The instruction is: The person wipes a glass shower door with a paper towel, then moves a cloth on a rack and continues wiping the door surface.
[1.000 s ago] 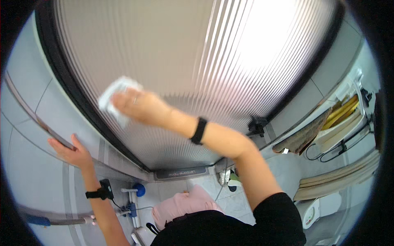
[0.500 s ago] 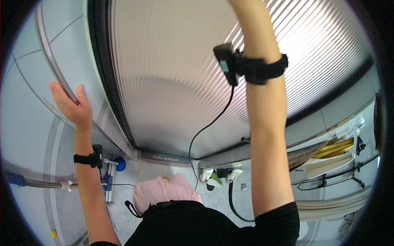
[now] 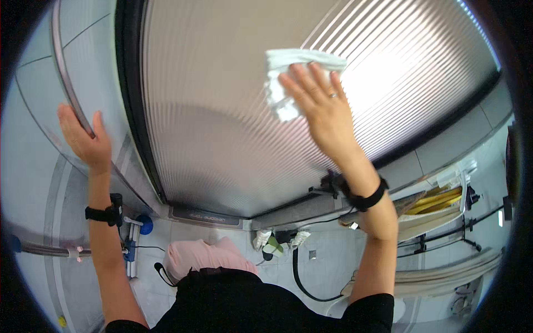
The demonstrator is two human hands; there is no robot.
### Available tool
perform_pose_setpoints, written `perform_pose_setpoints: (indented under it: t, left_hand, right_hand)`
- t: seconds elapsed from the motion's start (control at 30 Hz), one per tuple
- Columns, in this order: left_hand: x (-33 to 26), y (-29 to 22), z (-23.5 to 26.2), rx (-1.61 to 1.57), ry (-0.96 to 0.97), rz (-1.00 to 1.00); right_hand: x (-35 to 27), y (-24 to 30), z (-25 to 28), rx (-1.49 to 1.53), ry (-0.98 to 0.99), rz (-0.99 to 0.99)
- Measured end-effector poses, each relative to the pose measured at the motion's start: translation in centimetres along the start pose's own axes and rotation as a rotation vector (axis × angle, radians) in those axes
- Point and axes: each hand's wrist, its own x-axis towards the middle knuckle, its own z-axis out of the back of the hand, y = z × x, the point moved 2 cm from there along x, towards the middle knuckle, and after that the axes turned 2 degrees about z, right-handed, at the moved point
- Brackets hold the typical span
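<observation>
My right hand point(image 3: 319, 102) presses a white cloth point(image 3: 286, 77) flat against a ribbed frosted glass door point(image 3: 222, 122), fingers spread over the cloth, a ring on one finger and a black band on the wrist. My left hand point(image 3: 83, 139) rests with the palm flat on the grey tiled wall, its fingers touching the curved metal rail point(image 3: 64, 72) to the left of the door's black frame point(image 3: 130, 94). A black band sits on that wrist too.
Below the door lies a tiled floor with a pink bundle point(image 3: 202, 258), a black hose point(image 3: 302, 277) and a small green and white item point(image 3: 275, 244). A metal rack with yellow things point(image 3: 438, 200) stands at the right. A blue-tipped fixture point(image 3: 139, 227) is at the lower left.
My right hand, raised above the frame half a second ago, has come back down onto the upper glass with the cloth. The left hand stays on the rail, shifted slightly.
</observation>
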Motion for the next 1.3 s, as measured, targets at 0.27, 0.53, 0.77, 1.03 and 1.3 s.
perform_pose_setpoints:
  t: [0.27,0.53,0.77,1.03,1.3]
  left_hand:
    - [-0.8,0.8,-0.1,-0.020,-0.084,-0.034]
    - [-2.0,1.8,0.9,-0.022,0.022,0.023]
    - [-3.1,1.1,0.5,0.036,0.094,0.036]
    - [-3.0,0.2,-0.6,0.036,0.080,0.016]
    - [-3.2,-2.0,-1.8,0.030,0.143,0.088]
  right_hand:
    - [3.7,-16.1,6.8,-0.283,-0.358,-0.048]
    - [12.8,-27.1,18.9,-0.019,-0.357,-0.420]
    - [19.1,-20.2,17.7,-0.082,-0.415,-0.452]
    - [12.0,-13.2,7.9,-0.246,-0.186,0.313]
    - [14.6,-32.3,15.9,-0.219,-0.554,-0.511]
